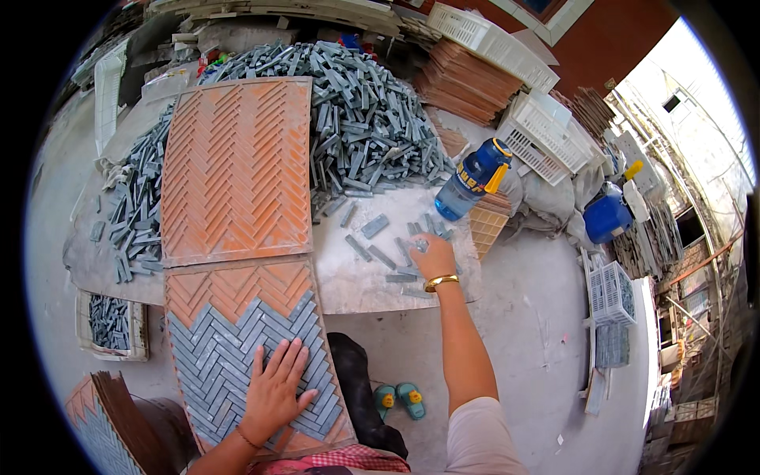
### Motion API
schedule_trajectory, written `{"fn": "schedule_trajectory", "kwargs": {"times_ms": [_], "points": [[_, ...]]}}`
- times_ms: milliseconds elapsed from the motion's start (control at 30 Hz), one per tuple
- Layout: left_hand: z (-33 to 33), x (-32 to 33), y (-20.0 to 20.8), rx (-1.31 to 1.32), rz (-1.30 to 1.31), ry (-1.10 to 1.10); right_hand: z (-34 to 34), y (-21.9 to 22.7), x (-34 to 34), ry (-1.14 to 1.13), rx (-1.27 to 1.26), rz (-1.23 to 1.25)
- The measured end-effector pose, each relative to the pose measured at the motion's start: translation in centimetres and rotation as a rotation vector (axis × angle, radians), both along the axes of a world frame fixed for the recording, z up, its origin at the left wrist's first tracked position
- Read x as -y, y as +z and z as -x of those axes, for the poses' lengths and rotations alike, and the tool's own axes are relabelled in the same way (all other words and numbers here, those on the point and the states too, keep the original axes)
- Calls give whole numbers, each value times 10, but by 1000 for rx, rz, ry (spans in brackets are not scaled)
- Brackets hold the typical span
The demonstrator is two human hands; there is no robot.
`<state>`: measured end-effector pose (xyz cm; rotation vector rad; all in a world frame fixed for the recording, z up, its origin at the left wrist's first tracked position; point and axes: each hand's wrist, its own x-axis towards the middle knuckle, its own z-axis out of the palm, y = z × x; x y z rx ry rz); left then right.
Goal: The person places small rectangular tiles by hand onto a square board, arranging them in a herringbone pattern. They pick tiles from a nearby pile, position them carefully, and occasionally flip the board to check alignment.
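My left hand (pixel 276 388) lies flat, fingers stretched, on grey stone tile strips (pixel 207 348) set in a herringbone pattern. They fill most of an orange grooved mould panel (pixel 229 283); its far grooves show bare. Beyond it, a second orange herringbone panel (pixel 236 170) has no strips in its grooves. Out to the right, my right hand (pixel 434 258) is at the table among loose grey strips (pixel 381 257), its fingers curled together. A small greyish bit shows at the fingertips, too little to make out. A blue water bottle (pixel 473 180) stands just beyond that hand.
A large heap of grey strips (pixel 356 119) covers the far table (pixel 356 297). White crates (pixel 546 134) and stacked orange panels (pixel 467 79) are at the far right. A crate of strips (pixel 111 324) sits lower left; green slippers (pixel 411 400) lie on the floor.
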<state>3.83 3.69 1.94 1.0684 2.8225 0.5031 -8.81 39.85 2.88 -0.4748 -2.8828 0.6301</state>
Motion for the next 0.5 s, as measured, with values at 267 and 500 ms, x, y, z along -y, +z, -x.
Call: {"fn": "schedule_trajectory", "kwargs": {"times_ms": [267, 500], "points": [[0, 1, 1, 1, 25, -1, 38, 4, 34, 85, -4, -207], [2, -2, 2, -55, 31, -5, 76, -18, 18, 518, -29, -292]]}}
